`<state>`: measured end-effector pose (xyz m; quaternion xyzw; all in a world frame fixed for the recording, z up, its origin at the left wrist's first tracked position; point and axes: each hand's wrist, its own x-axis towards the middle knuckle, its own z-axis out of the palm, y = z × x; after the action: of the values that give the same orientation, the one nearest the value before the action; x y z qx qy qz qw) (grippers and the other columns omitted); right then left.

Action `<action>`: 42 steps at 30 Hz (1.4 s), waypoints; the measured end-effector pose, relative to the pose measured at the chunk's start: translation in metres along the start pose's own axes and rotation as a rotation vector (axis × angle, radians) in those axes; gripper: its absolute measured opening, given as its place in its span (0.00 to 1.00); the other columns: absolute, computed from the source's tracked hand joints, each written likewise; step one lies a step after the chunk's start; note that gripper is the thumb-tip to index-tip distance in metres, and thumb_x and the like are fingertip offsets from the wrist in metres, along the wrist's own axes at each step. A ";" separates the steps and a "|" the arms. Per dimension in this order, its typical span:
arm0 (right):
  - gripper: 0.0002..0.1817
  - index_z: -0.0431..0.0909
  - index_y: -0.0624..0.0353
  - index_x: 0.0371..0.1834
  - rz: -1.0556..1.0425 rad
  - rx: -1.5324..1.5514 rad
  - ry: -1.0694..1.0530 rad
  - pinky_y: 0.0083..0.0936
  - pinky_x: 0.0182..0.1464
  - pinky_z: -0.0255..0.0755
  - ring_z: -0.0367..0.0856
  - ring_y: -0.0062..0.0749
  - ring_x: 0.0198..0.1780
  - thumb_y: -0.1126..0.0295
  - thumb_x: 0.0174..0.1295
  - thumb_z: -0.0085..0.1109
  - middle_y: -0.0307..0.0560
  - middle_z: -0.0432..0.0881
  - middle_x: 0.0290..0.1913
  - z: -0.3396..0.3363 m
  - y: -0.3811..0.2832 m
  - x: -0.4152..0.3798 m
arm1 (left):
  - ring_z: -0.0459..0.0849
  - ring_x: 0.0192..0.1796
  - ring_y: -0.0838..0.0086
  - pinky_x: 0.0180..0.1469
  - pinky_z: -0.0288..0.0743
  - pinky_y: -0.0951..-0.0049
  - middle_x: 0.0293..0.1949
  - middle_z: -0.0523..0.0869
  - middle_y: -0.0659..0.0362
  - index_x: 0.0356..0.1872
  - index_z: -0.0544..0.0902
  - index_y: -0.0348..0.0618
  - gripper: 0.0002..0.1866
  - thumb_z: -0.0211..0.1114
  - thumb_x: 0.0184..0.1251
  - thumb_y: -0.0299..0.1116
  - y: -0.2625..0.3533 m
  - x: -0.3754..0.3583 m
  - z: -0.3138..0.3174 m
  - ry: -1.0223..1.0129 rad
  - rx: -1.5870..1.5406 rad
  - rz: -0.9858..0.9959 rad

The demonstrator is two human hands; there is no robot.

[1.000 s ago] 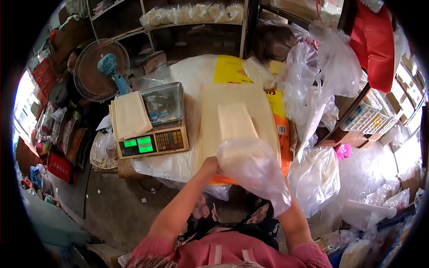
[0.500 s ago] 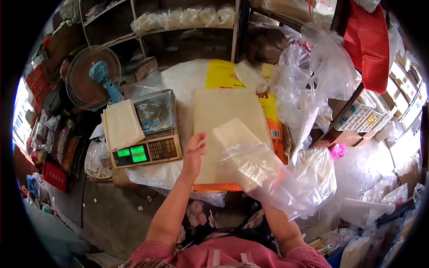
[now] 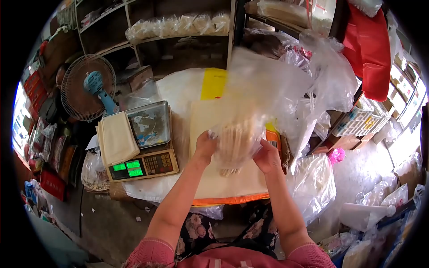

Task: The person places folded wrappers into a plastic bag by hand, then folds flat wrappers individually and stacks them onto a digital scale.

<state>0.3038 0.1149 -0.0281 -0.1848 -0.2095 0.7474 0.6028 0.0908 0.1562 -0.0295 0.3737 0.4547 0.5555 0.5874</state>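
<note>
In the head view, your left hand (image 3: 205,147) and right hand (image 3: 268,158) pinch either side of a clear bag (image 3: 239,127) near the middle of the desk's (image 3: 149,190) near edge. The pale sheets (image 3: 233,138) look already inside, while its far end flares loose, untied; another stack (image 3: 117,138) lies on the scale (image 3: 161,163) at the left.

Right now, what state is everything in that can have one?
Gold-coloured electronic scale: on, green display lit.
Cream sheets: stacked, on the scale.
Blue caged fan: cannot tell if spinning.
Clear plastic bag: around pale contents, top loose.
Left hand: gripping the bag.
Right hand: gripping the bag.
Shelved clear bags: filled.
</note>
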 end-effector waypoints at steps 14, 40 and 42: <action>0.25 0.70 0.64 0.57 -0.512 -1.674 0.132 0.38 0.43 0.74 0.81 0.48 0.44 0.61 0.59 0.55 0.60 0.82 0.43 -0.126 0.068 0.050 | 0.84 0.37 0.65 0.38 0.76 0.65 0.42 0.84 0.46 0.48 0.77 0.28 0.21 0.60 0.60 0.36 -0.093 0.024 -0.035 -0.191 0.826 0.537; 0.19 0.76 0.59 0.47 -0.554 -1.920 -0.611 0.37 0.46 0.72 0.78 0.44 0.40 0.78 0.47 0.57 0.48 0.79 0.36 0.045 0.023 -0.146 | 0.75 0.29 0.77 0.31 0.67 0.78 0.28 0.77 0.61 0.44 0.79 0.40 0.10 0.59 0.64 0.29 -0.039 -0.174 -0.053 -0.122 0.278 -0.132; 0.19 0.77 0.58 0.45 -0.676 -1.930 -0.784 0.36 0.49 0.72 0.78 0.42 0.44 0.79 0.46 0.58 0.45 0.78 0.37 0.048 0.026 -0.139 | 0.72 0.26 0.82 0.28 0.63 0.81 0.26 0.75 0.65 0.46 0.79 0.37 0.12 0.60 0.66 0.32 -0.027 -0.180 -0.054 -0.301 -0.089 -0.462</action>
<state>0.2856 -0.0306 0.0018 -0.2615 -0.9240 0.0717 0.2696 0.0531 -0.0286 -0.0503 0.3122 0.4107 0.3646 0.7752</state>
